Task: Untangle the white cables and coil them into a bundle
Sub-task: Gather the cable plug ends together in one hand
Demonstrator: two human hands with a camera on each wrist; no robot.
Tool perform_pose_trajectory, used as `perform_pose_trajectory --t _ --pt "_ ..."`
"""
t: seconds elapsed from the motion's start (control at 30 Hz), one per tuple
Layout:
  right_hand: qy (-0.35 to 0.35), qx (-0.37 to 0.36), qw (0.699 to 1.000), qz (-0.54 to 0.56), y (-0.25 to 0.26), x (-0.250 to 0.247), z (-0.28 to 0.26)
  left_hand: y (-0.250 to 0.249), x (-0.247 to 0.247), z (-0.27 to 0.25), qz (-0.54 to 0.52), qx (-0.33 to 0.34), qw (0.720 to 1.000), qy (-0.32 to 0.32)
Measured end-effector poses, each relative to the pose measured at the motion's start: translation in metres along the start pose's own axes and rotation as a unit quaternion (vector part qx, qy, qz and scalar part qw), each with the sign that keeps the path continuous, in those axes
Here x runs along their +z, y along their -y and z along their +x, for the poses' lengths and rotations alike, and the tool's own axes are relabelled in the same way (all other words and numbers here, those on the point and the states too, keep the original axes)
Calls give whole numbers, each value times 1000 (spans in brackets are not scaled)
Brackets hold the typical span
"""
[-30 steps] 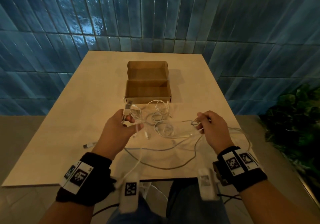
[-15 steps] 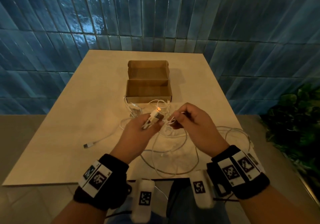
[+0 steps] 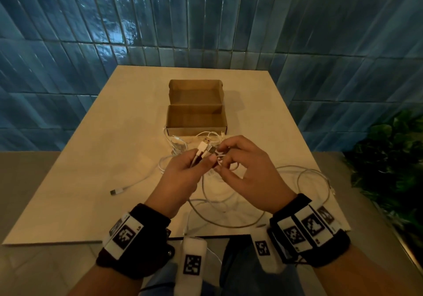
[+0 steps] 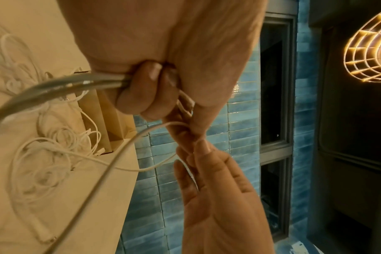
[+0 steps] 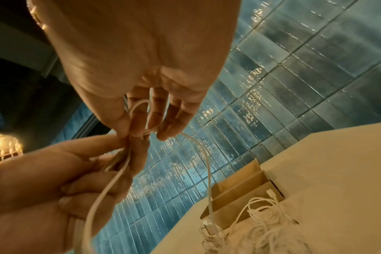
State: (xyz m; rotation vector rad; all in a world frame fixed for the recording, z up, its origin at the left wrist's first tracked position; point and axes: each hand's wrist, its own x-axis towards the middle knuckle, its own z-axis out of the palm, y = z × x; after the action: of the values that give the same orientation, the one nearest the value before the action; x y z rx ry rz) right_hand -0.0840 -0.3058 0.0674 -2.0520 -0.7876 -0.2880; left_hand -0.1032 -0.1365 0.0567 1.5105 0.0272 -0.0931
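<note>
Both hands meet above the near half of the bench [image 3: 96, 163], fingertips almost touching. The left hand [image 3: 183, 176] is closed around the white cables [image 3: 219, 206] just behind 2 USB plugs [image 3: 207, 147], which stick out past its fingertips and point away from the person toward the cardboard box [image 3: 195, 118]. From the back of that fist the strands run down and toward the person; the left wrist view shows them leaving the curled fingers [image 4: 141, 89] as a tight pair.

The right hand [image 3: 247, 174] is just beside it, thumb and first fingers pinching a small loop [image 5: 141, 111] of cable right at the left fingertips, the other fingers loosely spread. The strand's long axis therefore runs from the left grip across into the right pinch, then drops away below the right hand.

The rest of the cables lie slack: a tangle beyond both hands against the box front, big loops below and outward of the right wrist, and 1 loose plug end [image 3: 116, 191] outward of the left hand.

The right hand is nearer the free slack, so it probably should draw the strand through.
</note>
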Motion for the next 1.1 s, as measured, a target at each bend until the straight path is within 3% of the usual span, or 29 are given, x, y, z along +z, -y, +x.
perform_pose_trajectory --t 0.17,0.43,0.87,1.0,1.1 --pt "19 -38 998 -52 0 0 -3 -1 2 0 -11 -35 999 -3" --pt "-21 -11 996 -86 -2 2 -7 -2 -3 3 -22 -54 998 -23" --pt "-44 -21 998 -33 -4 3 -12 -11 -1 -2 -40 -68 996 -38" --pt "-95 32 995 -1 4 -1 -8 -10 -4 -2 5 -50 998 -37" --pt "-47 72 996 -38 6 -1 3 -11 -3 -4 54 -17 998 -3"
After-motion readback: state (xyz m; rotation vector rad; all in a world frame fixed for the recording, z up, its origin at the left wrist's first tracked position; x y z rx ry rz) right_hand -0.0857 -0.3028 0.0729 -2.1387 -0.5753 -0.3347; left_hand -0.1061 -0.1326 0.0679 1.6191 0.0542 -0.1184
